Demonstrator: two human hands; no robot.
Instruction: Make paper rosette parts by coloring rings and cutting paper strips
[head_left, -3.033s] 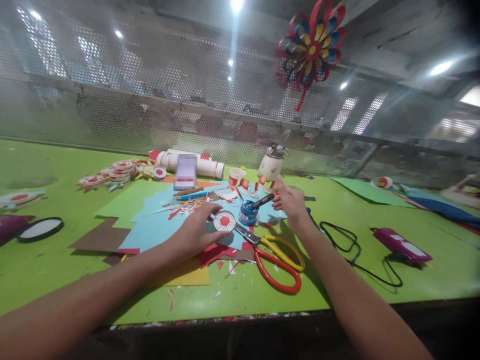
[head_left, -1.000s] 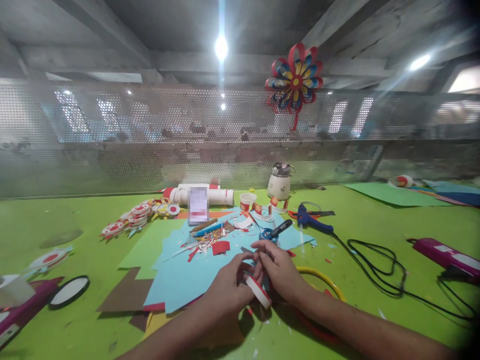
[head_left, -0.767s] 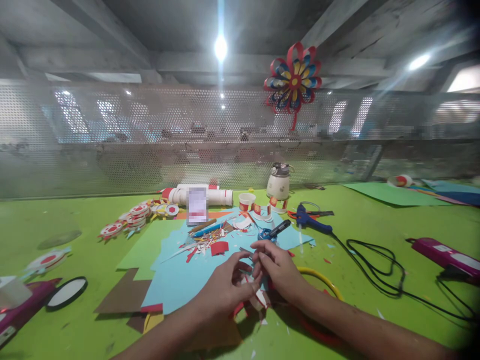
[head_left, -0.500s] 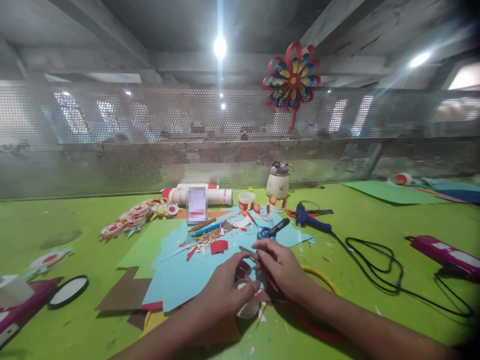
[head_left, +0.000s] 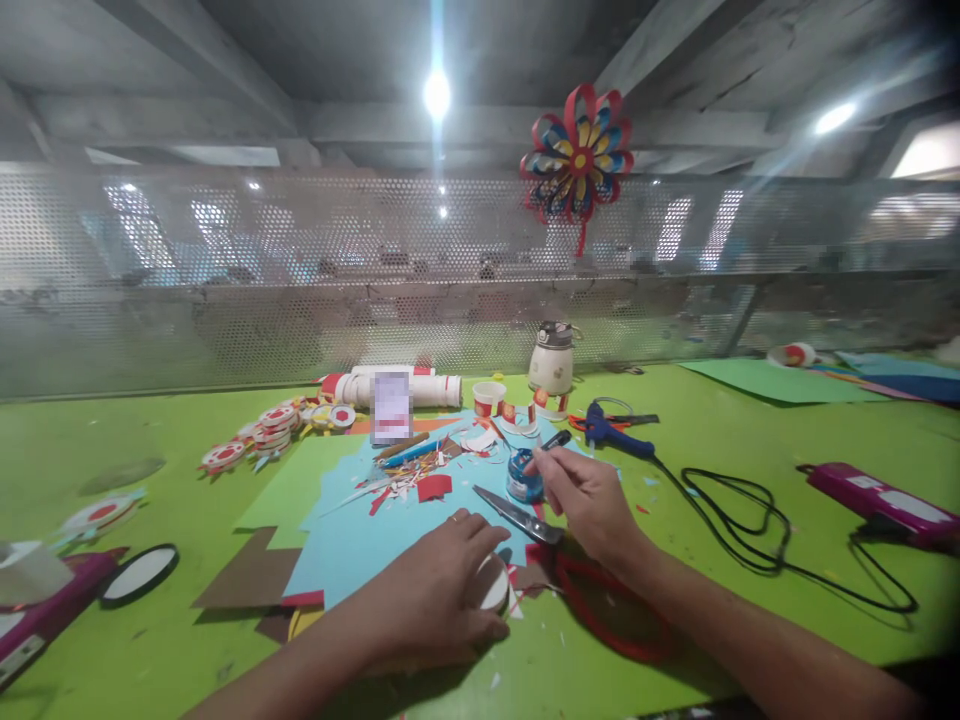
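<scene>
My left hand rests low over the table, its thumb and fingers closed around the edge of a white round paper piece. My right hand is pinched closed beside a blue round container; what its fingertips grip, if anything, is hidden. A black marker shows just behind those fingertips. Between my hands lie scissors with dark blades and large red handles, out of both hands. Red and white paper scraps lie near the white piece.
Blue paper sheets carry pencils and scraps. Behind are paper cups, a bottle and white rolls. At right lie a blue glue gun, its looped cable and a purple power strip. Decorated discs sit at left.
My right hand has let go of the scissors, which now lie on the table, and has moved up and right to the blue container. My left hand has lowered with the white piece.
</scene>
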